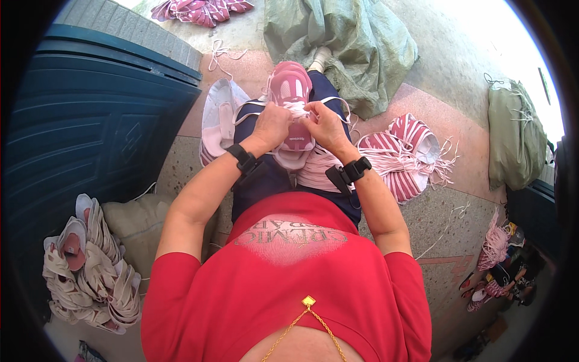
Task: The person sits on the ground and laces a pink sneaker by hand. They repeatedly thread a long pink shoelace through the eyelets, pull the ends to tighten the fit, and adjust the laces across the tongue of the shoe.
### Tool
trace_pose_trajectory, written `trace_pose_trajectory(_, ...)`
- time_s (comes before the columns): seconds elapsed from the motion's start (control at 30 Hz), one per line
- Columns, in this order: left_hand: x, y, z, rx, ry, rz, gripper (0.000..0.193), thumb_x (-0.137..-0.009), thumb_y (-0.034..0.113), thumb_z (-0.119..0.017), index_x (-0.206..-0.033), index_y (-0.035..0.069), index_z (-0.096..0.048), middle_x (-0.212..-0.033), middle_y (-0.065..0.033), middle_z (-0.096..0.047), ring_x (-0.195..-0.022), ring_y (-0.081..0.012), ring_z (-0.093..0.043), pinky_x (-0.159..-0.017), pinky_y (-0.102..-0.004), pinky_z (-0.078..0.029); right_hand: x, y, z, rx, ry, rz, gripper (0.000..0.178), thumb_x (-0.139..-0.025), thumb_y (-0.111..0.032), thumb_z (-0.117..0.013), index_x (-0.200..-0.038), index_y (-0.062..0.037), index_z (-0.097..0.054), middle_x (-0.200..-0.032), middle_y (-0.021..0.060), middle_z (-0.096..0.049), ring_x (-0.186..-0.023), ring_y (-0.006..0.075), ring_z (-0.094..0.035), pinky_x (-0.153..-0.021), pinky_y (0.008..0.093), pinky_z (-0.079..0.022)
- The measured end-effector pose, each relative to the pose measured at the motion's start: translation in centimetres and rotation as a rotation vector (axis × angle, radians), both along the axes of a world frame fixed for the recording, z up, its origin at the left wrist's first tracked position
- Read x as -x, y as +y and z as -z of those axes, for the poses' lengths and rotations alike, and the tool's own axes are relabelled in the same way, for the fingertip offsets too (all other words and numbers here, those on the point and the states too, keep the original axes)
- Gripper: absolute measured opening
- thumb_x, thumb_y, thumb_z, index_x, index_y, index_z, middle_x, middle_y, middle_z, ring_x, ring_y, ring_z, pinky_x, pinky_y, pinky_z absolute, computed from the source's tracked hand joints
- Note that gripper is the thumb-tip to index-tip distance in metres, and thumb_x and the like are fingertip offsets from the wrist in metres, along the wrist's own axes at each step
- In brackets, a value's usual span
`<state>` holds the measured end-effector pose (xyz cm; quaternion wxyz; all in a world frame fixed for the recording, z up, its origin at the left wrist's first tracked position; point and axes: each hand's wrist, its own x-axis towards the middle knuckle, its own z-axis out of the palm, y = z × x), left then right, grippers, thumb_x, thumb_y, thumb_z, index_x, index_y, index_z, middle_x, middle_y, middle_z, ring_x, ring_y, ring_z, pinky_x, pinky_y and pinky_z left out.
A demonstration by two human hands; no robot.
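A pink shoe upper [289, 81] lies across my lap, its toe pointing away from me and its tongue [298, 137] toward me. White lace [295, 109] runs across its middle, and loose lengths loop out to both sides over my dark trousers. My left hand [275, 125] is closed at the left edge of the lacing, fingers curled on the lace. From the right, my right hand [326, 125] pinches the lace between thumb and forefinger. The fingertips hide part of the eyelets. Each wrist wears a black strap.
Striped pink-and-white bundled uppers [407, 160] and pale pink laces [319, 171] lie at the right. A pale upper [218, 120] is on the left. Farther off are a green sack [344, 48], a dark blue door [90, 114], beige uppers [90, 271] and an olive sack [515, 136].
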<state>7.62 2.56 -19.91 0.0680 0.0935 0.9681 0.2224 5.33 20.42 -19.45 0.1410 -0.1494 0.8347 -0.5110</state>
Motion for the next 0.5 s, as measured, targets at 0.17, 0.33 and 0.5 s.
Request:
trace_pose_trajectory(0.17, -0.3, 0.9, 0.1, -0.144, 0.015, -0.082, 0.017, -0.073, 0.007, -0.062, -0.089, 0.003, -0.067, -0.081, -0.0158, -0.063, -0.087, -0.0315, -0.057, -0.078, -0.0409, -0.046, -0.8, 0.3, 1.1, -0.006, 0.085, -0.049, 0.033, -0.078, -0.014, -0.064, -0.109, -0.0066, -0.056, -0.099, 0.0142, -0.064, -0.091, 0.0317, -0.063, -0.078, 0.0391, -0.049)
trace_pose_trajectory(0.33, 0.0, 0.4, -0.6, -0.279, -0.136, -0.078, 0.021, -0.075, 0.007, -0.062, -0.095, 0.004, -0.066, -0.080, -0.0126, -0.063, -0.088, -0.0292, -0.056, -0.079, -0.0388, -0.046, -0.5, -0.5, 1.7, -0.050, 0.103, -0.110, 0.031, -0.079, -0.012, -0.063, -0.108, -0.0060, -0.056, -0.100, 0.0165, -0.063, -0.093, 0.0342, -0.061, -0.077, 0.0417, -0.049)
trace_pose_trajectory(0.5, 0.0, -0.6, -2.2, -0.164, -0.042, -0.060, 0.026, -0.073, 0.008, -0.066, -0.099, 0.006, -0.064, -0.077, -0.0117, -0.062, -0.083, -0.0275, -0.058, -0.075, -0.0378, -0.047, 1.0, 0.0, -0.1, -0.106, 0.067, -0.176, 0.024, -0.080, -0.008, -0.061, -0.104, -0.0028, -0.056, -0.093, 0.0173, -0.062, -0.084, 0.0303, -0.062, -0.073, 0.0383, -0.048)
